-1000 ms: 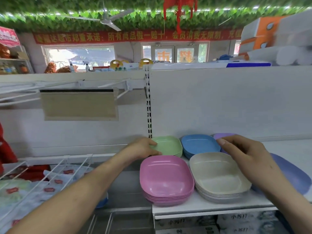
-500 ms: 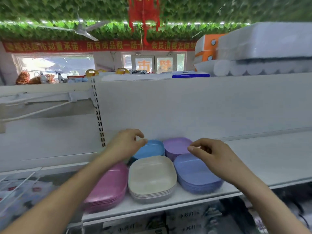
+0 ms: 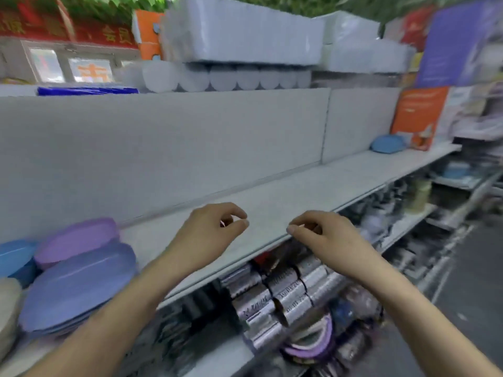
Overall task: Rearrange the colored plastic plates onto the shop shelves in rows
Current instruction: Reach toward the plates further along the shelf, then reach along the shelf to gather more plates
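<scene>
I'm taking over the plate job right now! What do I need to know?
Hands: left hand and right hand are both empty, fingers loosely curled, above the bare middle of the white shelf.
Plates: periwinkle stack, purple stack, blue stack and beige stack sit grouped at its left end; a far blue plate lies at the right end.
Done: the left stacks stand in rows.
Left: probably fetch the far blue plate.

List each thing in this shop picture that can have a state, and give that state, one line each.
left hand, fingers loosely curled, holding nothing
right hand, fingers loosely curled, holding nothing
periwinkle plates, stacked at the shelf front
purple plates, stacked behind the periwinkle ones
blue plates, stacked, partly cut off at left
beige plates, mostly out of frame
far blue item, lying far along the shelf, blurred
</scene>
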`<state>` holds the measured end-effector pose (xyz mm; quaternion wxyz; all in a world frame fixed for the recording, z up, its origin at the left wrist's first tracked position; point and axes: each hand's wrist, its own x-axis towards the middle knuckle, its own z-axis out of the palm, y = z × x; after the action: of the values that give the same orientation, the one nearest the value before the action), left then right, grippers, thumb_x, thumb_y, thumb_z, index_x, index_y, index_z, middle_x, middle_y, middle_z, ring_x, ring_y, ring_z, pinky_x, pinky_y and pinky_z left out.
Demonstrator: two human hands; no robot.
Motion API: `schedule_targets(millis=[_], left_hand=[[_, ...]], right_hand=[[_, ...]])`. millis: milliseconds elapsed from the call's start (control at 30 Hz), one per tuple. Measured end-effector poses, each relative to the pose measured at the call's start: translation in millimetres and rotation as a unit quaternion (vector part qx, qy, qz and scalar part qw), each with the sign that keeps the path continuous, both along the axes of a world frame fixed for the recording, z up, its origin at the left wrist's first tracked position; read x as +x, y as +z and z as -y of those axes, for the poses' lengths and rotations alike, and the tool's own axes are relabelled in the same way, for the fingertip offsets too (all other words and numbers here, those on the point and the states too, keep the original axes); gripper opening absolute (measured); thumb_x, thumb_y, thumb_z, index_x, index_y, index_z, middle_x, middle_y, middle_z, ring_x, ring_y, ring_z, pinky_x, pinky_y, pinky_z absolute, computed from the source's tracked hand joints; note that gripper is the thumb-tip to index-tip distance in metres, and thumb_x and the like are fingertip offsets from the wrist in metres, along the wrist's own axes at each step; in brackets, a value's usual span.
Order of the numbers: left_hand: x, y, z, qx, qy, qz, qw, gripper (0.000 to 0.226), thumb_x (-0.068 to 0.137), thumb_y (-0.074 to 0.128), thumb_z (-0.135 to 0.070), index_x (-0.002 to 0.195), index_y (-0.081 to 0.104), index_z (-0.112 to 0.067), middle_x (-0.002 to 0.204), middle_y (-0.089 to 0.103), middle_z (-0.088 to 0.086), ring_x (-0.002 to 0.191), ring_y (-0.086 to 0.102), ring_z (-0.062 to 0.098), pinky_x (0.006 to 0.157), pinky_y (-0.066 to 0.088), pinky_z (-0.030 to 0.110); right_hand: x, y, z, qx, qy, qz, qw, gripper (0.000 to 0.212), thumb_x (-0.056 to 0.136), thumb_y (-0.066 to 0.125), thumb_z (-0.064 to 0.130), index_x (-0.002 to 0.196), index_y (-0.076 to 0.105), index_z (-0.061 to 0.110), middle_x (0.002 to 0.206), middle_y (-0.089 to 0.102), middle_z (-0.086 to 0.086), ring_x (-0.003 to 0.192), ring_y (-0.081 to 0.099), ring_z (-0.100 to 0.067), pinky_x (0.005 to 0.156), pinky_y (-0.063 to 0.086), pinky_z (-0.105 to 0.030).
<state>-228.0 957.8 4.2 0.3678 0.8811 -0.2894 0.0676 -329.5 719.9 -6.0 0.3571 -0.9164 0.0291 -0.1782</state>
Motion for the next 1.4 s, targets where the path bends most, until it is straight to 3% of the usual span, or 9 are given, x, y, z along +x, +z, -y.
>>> schedule_targets(millis=[167,333,500,600,700,900,1033,1233,1400], left_hand=[[-1,-9,154,0.0,-0.126,-0.028,0.992,0.013,0.094,0.064,-0.044,0.102,0.074,-0.038,0.083,0.07,-0.013,0.08,0.063,0.0,0.075,0.049,0.025],[9,-26,283,-0.002,-0.225,-0.053,0.973,0.012,0.093,0.067,-0.04,0.101,0.074,-0.036,0.087,0.072,-0.02,0.083,0.065,-0.006,0.076,0.049,0.021],[44,-35,390,-0.021,-0.251,-0.074,0.965,0.013,0.092,0.066,-0.041,0.1,0.074,-0.036,0.088,0.072,-0.015,0.083,0.065,0.001,0.072,0.047,0.025],[63,-34,452,-0.026,-0.258,-0.08,0.963,0.017,0.093,0.065,-0.039,0.106,0.075,-0.034,0.096,0.072,-0.014,0.091,0.066,0.004,0.083,0.053,0.03],[74,-36,515,-0.018,-0.278,-0.088,0.956,0.016,0.095,0.063,-0.038,0.107,0.073,-0.034,0.087,0.071,-0.009,0.077,0.067,0.009,0.078,0.057,0.034],[81,-50,625,0.023,-0.307,-0.086,0.947,0.022,0.098,0.061,-0.04,0.115,0.072,-0.031,0.09,0.066,-0.015,0.086,0.064,0.004,0.085,0.054,0.031],[96,-58,695,0.025,-0.296,-0.092,0.95,0.019,0.098,0.061,-0.041,0.112,0.072,-0.033,0.091,0.069,-0.009,0.082,0.066,0.007,0.079,0.055,0.028],[128,-66,784,0.024,-0.242,-0.103,0.964,0.02,0.094,0.063,-0.048,0.11,0.069,-0.04,0.089,0.068,-0.01,0.081,0.066,0.007,0.077,0.056,0.033],[163,-57,834,-0.001,-0.182,-0.096,0.979,0.012,0.093,0.066,-0.04,0.103,0.072,-0.038,0.088,0.071,-0.014,0.073,0.063,-0.004,0.067,0.05,0.017]], right_hand=[[-47,0,111,0.001,-0.109,-0.012,0.994,0.019,0.098,0.061,0.051,0.096,0.073,0.035,0.082,0.072,0.004,0.072,0.065,-0.009,0.067,0.054,-0.034],[-62,-9,203,0.014,-0.19,-0.021,0.981,0.02,0.099,0.06,0.052,0.096,0.073,0.037,0.082,0.071,-0.001,0.068,0.063,-0.017,0.066,0.054,-0.041],[-36,-11,286,0.024,-0.24,-0.028,0.97,0.016,0.101,0.061,0.045,0.095,0.073,0.035,0.083,0.071,0.006,0.07,0.063,-0.012,0.064,0.053,-0.032],[-14,-8,336,0.017,-0.263,-0.032,0.964,0.014,0.1,0.062,0.045,0.096,0.072,0.036,0.084,0.072,0.011,0.074,0.064,-0.004,0.063,0.053,-0.025],[-5,-10,389,0.032,-0.31,-0.017,0.95,0.011,0.099,0.064,0.044,0.096,0.071,0.037,0.082,0.071,0.011,0.073,0.064,0.0,0.059,0.049,-0.02],[-2,-26,492,0.028,-0.358,-0.04,0.933,0.01,0.097,0.063,0.046,0.096,0.071,0.039,0.084,0.071,0.012,0.073,0.064,-0.003,0.07,0.055,-0.032],[10,-36,573,0.033,-0.347,-0.044,0.936,0.009,0.097,0.064,0.045,0.094,0.071,0.04,0.085,0.071,0.008,0.071,0.065,-0.012,0.07,0.057,-0.039],[50,-35,688,0.028,-0.274,-0.05,0.96,0.011,0.099,0.062,0.044,0.102,0.071,0.038,0.09,0.069,0.012,0.079,0.064,-0.004,0.066,0.047,-0.022],[101,-26,763,0.005,-0.202,-0.054,0.978,0.013,0.099,0.062,0.045,0.104,0.072,0.038,0.092,0.069,0.014,0.082,0.062,-0.003,0.074,0.053,-0.026]])
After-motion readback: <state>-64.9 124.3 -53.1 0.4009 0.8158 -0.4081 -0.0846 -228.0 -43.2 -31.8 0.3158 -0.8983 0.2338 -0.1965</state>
